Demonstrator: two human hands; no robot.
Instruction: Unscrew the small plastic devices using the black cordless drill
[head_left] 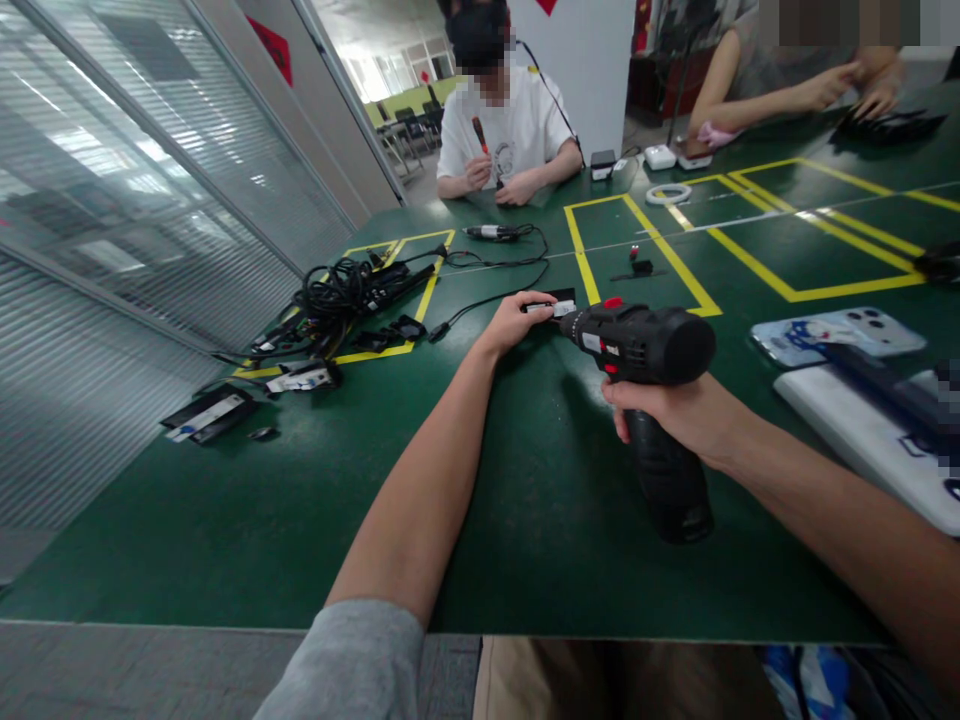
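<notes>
My right hand (667,410) is wrapped round the grip of a black and red cordless drill (637,340). The drill lies level, its chuck pointing left to a small black and white part (562,304) on the green table. My left hand (519,320) presses on the left end of that part, fingers closed over it. The drill's tip reaches the part near my left fingers; whether it touches cannot be made out. What the part is does not show clearly.
A heap of black cables (345,300) lies to the left, near an opened black casing (210,412). Phones (840,335) and a white box (862,430) lie at the right. Across the table (300,540), a person (502,130) holds a screwdriver (480,134); another sits far right.
</notes>
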